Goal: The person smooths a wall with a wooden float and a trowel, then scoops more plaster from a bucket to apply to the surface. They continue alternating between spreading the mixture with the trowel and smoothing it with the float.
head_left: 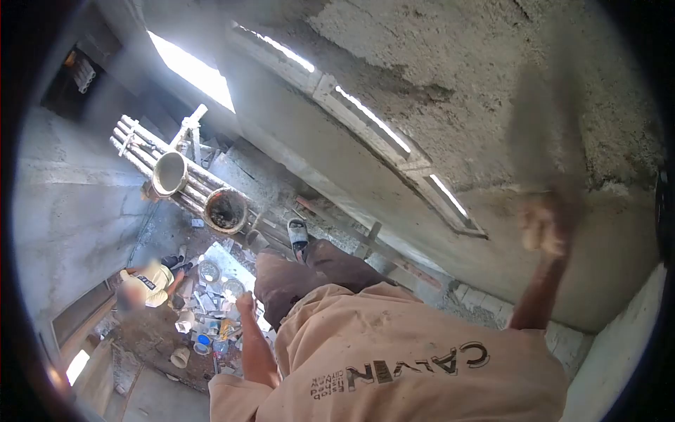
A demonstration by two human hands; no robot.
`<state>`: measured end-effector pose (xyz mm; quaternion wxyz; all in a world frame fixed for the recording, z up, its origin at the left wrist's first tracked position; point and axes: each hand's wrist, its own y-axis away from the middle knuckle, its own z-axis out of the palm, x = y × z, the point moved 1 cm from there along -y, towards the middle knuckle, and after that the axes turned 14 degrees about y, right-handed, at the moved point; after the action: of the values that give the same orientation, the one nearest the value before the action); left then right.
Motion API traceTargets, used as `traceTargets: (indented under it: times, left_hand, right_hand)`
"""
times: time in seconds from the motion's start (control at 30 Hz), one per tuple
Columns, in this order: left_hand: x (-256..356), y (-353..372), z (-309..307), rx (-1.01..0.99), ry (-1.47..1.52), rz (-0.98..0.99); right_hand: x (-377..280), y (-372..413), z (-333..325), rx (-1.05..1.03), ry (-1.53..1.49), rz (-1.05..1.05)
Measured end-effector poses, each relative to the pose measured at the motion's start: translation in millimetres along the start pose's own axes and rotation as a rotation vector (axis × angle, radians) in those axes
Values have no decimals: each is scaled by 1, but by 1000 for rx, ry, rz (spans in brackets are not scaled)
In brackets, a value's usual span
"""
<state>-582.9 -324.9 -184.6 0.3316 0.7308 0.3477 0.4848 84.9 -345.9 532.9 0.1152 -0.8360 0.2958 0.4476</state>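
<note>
Trowel: You have the trowel (545,126) up at 2 o'clock, flat against the wall (450,91). It is blurry, so its edges are hard to see.
Right hand: Your right hand (545,226) is closed tight on the trowel's handle, just under the blade.
Left hand: Your left hand (245,304) hangs at 7 o'clock, far from the other hand. It looks curled, but I cannot tell if it holds anything.
How it handles: I think the blade is flat, thin and stiff. It is likely light until wet mud sits on it. Hold it by the handle, which may be slippery.
Wall: It is grey, rough and bumpy up high, and smoother lower down.
Buckets: Two round buckets (169,172) sit on poles (140,144) at 10 o'clock.
Other person: A person (144,281) crouches far below at 8 o'clock.
</note>
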Motion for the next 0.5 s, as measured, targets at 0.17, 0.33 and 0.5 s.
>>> traceTargets:
  times: [0.17, 0.33, 0.5]
  left_hand:
    - [13, 54, 4, 10, 429, -253]
    - [35, 110, -12, 66, 644, -191]
    - [-25, 154, -37, 147, 579, -214]
  right_hand:
    - [218, -4, 154, -378, 240, 649]
    - [414, 87, 225, -441, 857, 358]
    - [399, 91, 277, -568, 964, 259]
